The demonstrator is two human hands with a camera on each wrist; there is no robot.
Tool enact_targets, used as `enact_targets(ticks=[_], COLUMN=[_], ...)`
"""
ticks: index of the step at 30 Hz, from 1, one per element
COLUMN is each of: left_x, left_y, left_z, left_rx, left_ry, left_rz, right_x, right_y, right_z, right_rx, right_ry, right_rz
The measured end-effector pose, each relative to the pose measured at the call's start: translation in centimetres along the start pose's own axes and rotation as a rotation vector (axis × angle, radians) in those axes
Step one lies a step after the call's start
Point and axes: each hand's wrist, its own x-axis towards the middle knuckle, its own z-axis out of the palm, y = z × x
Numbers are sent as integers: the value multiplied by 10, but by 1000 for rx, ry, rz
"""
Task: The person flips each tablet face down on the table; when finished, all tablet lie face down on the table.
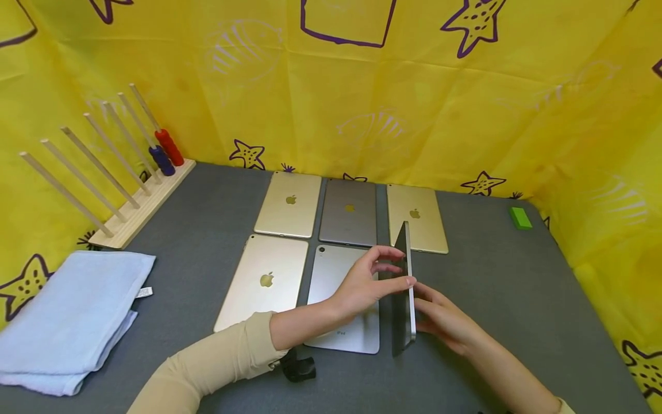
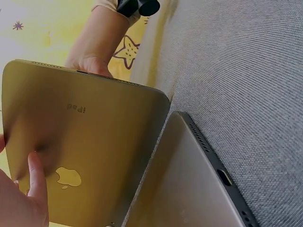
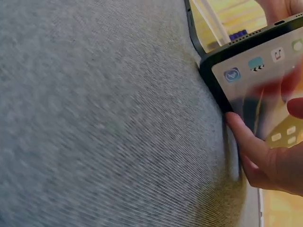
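Both hands hold a tablet (image 1: 412, 310) that stands on its long edge, nearly upright. My left hand (image 1: 359, 279) grips it from the left, thumb at the upper edge and fingers against its back, where the iPad lettering and apple logo (image 2: 68, 177) show. My right hand (image 1: 447, 319) holds it from the screen side, with fingertips (image 3: 233, 120) at the lower edge. The lit screen (image 3: 258, 85) with app icons faces the right hand. Beneath the left forearm lies a silver tablet (image 1: 331, 287), back up, beside the standing one.
Face down behind and left lie a grey tablet (image 1: 349, 213) and gold ones (image 1: 418, 224), (image 1: 288, 204), (image 1: 264, 276). A wooden peg rack (image 1: 150, 204) with red and blue beads stands at left, above folded blue cloths (image 1: 72, 316). A green block (image 1: 520, 218) sits far right.
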Motion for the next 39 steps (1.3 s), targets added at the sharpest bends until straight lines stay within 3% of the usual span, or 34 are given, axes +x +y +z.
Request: enact_targets(ticks=[7,17,32,39], left_x=[0,0,-1,-1], left_y=[-3,-5,-5,-14], left_z=[1,3,3,1], left_rx=[-65,-113,-132,-151], left_ry=[1,-10,-23,-55], left_rz=[-62,-80,-145,-226], right_x=[0,10,15,14], right_y=[-20,-63,-61,-60], right_z=[-5,-6,-7,-8], right_rx=[-94,-223,-250,-204], right_ry=[66,185,179,166], right_rz=[-36,-153,-155,-165])
